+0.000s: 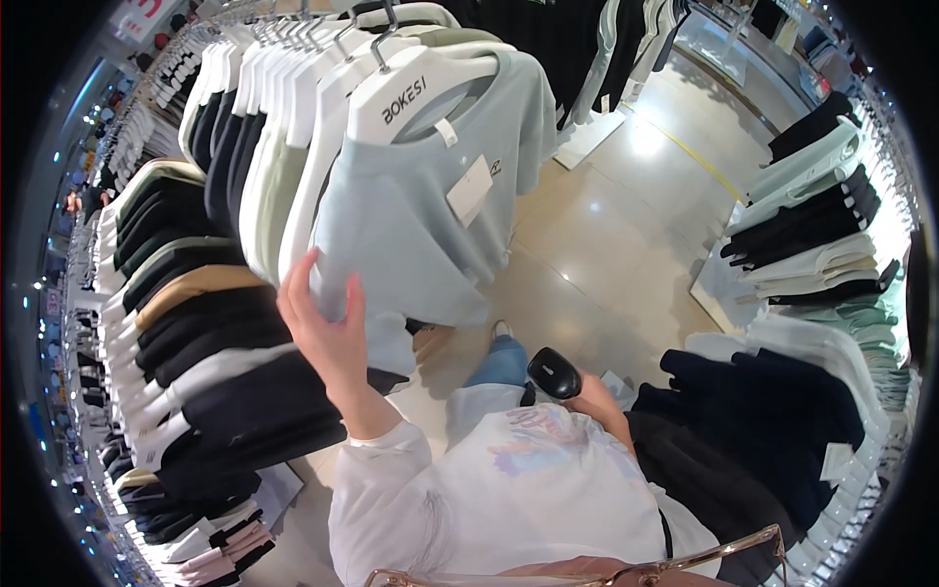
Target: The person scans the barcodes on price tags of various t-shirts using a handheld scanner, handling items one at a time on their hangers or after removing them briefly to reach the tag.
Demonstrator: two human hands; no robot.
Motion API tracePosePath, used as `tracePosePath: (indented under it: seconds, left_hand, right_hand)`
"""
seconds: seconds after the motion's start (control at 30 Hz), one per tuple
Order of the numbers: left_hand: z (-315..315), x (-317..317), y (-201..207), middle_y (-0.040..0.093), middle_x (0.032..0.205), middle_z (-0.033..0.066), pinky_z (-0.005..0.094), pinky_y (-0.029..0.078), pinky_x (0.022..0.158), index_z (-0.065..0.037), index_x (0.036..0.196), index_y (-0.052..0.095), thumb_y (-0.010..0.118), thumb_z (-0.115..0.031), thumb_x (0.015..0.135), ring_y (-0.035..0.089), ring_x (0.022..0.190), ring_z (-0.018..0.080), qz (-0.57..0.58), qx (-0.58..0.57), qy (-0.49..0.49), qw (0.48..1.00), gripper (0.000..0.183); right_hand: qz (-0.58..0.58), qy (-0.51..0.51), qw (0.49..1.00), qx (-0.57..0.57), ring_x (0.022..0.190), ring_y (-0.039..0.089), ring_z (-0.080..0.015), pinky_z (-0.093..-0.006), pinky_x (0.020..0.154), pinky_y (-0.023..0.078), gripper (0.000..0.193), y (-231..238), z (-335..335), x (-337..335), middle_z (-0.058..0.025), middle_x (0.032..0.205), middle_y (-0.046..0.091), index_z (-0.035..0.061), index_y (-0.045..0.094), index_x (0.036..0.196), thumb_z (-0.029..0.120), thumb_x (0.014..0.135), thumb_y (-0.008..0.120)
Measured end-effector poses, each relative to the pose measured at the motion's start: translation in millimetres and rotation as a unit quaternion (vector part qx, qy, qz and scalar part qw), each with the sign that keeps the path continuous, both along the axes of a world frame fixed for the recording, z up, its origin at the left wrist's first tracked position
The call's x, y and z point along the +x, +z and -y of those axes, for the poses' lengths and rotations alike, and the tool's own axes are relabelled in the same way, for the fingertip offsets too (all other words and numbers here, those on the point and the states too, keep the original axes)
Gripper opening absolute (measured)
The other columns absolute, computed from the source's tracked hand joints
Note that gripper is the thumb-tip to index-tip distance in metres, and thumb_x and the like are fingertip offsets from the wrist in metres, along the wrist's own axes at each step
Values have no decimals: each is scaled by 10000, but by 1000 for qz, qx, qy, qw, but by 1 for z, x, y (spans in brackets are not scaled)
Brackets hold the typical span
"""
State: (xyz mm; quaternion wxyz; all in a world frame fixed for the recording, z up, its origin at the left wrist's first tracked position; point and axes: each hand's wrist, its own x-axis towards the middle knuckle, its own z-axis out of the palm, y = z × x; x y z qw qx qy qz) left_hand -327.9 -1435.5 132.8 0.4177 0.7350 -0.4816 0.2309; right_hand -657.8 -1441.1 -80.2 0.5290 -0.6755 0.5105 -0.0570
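A pale blue-grey T-shirt hangs on a white hanger at the near end of a rail. A blank-looking white tag lies against its chest. My left hand is raised at the shirt's lower left side, with finger and thumb apart. Whether its fingertips touch the cloth, I cannot tell. Low by my body, my right hand is closed on a black handheld device with a rounded end. Most of that hand's fingers are hidden behind the device.
White, green and dark garments hang close behind the shirt. More black clothes line the left. On the right, racks hold dark navy garments and light tops. A tiled aisle floor runs between the racks.
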Motion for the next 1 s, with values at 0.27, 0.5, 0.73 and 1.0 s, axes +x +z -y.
tracePosePath:
  seconds: [0.27, 0.5, 0.73, 1.0]
  left_hand:
    - [49, -6, 26, 594, 787, 124, 336, 468, 589, -49, 1016, 536, 710, -212, 725, 576, 673, 296, -25, 186, 94, 978, 377]
    - [50, -25, 35, 571, 815, 185, 378, 464, 611, -35, 1058, 526, 686, -109, 683, 548, 729, 397, 24, 152, 188, 970, 415]
    - [28, -111, 80, 621, 874, 183, 322, 467, 686, 18, 1071, 517, 630, -202, 797, 604, 754, 248, 82, 33, 365, 927, 369]
    - [-10, -251, 89, 599, 1004, 179, 314, 439, 781, 67, 1125, 496, 535, -132, 855, 558, 869, 209, 122, 32, 509, 852, 337]
  right_hand:
    - [27, 82, 995, -46, 865, 583, -364, -398, 731, 458, 393, -24, 123, 29, -201, 878, 614, 37, 563, 1002, 103, 625, 653]
    - [38, 87, 995, 17, 990, 557, -354, -387, 871, 430, 401, -42, 227, 57, -192, 936, 624, 49, 585, 1007, 123, 619, 653]
    - [235, 312, 914, -110, 1174, 402, -233, -434, 1079, -143, 330, -89, 338, 64, -117, 731, 603, 16, 604, 910, 117, 601, 655]
    - [133, 359, 922, 65, 1012, 547, -241, -325, 1015, 264, 558, -92, 409, 97, -166, 1054, 588, 6, 566, 1082, 170, 576, 736]
